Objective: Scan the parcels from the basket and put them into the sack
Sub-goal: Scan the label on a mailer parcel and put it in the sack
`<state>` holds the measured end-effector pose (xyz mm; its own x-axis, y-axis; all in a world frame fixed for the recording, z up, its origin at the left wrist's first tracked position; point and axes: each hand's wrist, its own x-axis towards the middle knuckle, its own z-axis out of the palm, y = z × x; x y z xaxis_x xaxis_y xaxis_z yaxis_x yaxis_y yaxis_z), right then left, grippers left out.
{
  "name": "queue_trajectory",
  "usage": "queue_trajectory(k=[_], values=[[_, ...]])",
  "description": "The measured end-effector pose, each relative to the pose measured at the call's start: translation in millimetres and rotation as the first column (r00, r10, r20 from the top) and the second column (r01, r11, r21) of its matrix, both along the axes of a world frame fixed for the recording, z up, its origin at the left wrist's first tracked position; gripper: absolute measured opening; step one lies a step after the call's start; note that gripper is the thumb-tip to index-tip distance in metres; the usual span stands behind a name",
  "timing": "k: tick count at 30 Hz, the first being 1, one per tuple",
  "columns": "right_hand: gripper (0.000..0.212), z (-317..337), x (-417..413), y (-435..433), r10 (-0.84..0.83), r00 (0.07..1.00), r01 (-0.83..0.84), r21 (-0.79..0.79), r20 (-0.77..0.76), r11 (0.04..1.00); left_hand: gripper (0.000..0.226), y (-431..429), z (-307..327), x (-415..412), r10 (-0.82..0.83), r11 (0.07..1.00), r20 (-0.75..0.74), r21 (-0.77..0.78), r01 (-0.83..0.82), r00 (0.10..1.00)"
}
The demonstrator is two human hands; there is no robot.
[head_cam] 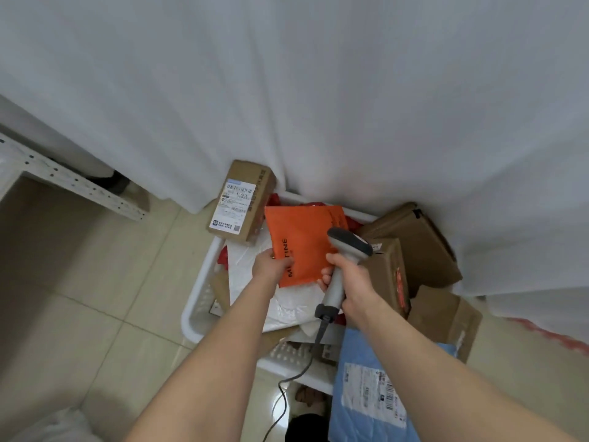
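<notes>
- Beige floor tiles [95, 314] and a hanging white cloth [318, 90] are seen around a white plastic basket [197, 314], which is heaped with parcels.
- An orange padded mailer [302, 237] is held up over the basket, its printed face towards the camera; no label is seen on that face.
- Its left edge is pinched by the left hand [267, 266], thumb on top.
- A grey handheld scanner [350, 242] is gripped by the right hand [350, 275], fingers wrapped round the handle; the fingertips appear to touch the mailer's lower right corner.
- The mailer is judged light, soft and bendable, with a fairly slick skin; an edge pinch should suffice, though a flat grip would stop it sagging while the label is sought.
- A brown cardboard box [242, 202] leans on the far rim, and a blue plastic mailer [366, 393] lies nearest.
- Whether the white material [47, 425] at lower left is the sack cannot be told.
</notes>
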<state>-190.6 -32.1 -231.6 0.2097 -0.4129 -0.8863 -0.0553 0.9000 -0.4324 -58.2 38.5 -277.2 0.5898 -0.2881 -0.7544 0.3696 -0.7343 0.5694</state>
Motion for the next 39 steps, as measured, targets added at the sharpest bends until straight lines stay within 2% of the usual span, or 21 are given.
queue_trajectory(k=[2,5,7,9,12,15,16,17,21,23,24,26,27,29,32,35,39], values=[[0.007,15,-1,0,-0.038,0.999,0.038,0.006,0.010,0.999,0.030,-2,24,1,-0.002,0.999,0.077,-0.040,0.006,0.997],[0.013,53,1,-1,-0.108,0.994,0.108,0.012,0.035,0.994,0.040,-1,79,7,0.031,0.990,0.165,-0.143,-0.007,0.986],[0.025,86,3,-3,-0.180,0.983,0.180,0.015,0.032,0.984,0.045,4,120,15,-0.002,0.980,0.269,-0.191,0.056,0.963],[0.039,122,3,-6,-0.224,0.974,0.224,0.002,0.001,0.974,0.046,14,159,24,-0.106,0.966,0.427,-0.171,0.195,0.898],[0.042,176,4,-6,-0.225,0.973,0.224,-0.035,-0.046,0.974,0.038,25,214,29,-0.246,0.929,0.591,-0.083,0.361,0.768],[0.047,219,9,3,-0.083,0.991,0.073,-0.090,-0.108,0.993,0.036,35,267,21,-0.314,0.893,0.700,-0.010,0.449,0.641],[0.048,232,10,5,-0.048,0.990,0.032,-0.120,-0.134,0.992,0.040,39,284,18,-0.331,0.889,0.708,0.013,0.458,0.623],[0.046,245,11,8,-0.033,0.988,0.010,-0.150,-0.152,0.989,0.044,45,300,17,-0.327,0.894,0.696,0.009,0.447,0.640],[0.035,288,9,16,0.000,0.988,-0.040,-0.261,-0.153,0.965,0.047,68,352,29,-0.085,0.976,0.464,-0.138,0.167,0.882],[0.027,306,8,20,0.041,0.994,-0.070,-0.323,-0.098,0.944,0.041,77,372,33,-0.019,0.988,0.298,-0.144,0.064,0.954],[0.028,313,8,21,0.059,0.996,-0.078,-0.345,-0.063,0.935,0.052,80,378,35,-0.034,0.992,0.242,-0.106,0.062,0.970],[0.029,331,9,29,0.099,0.995,-0.089,-0.384,0.005,0.919,0.079,89,386,39,-0.144,0.990,0.215,0.030,0.140,0.966],[0.030,339,9,34,0.112,0.993,-0.091,-0.404,0.029,0.910,0.083,92,390,39,-0.182,0.983,0.197,0.070,0.171,0.963],[0.030,353,10,43,0.134,0.989,-0.095,-0.440,0.060,0.893,0.074,101,398,39,-0.152,0.988,0.115,0.042,0.148,0.982],[0.028,365,10,57,0.180,0.983,-0.145,-0.495,0.023,0.856,0.046,114,412,36,0.051,0.985,-0.011,-0.165,-0.052,0.999],[0.028,379,9,76,0.155,0.988,-0.131,-0.507,0.006,0.852,0.033,128,420,39,0.180,0.947,0.023,-0.274,-0.167,0.983],[0.007,397,14,98,0.213,0.969,-0.142,-0.417,0.127,0.898,0.020,146,422,46,0.273,0.917,0.080,-0.322,-0.235,0.959]])
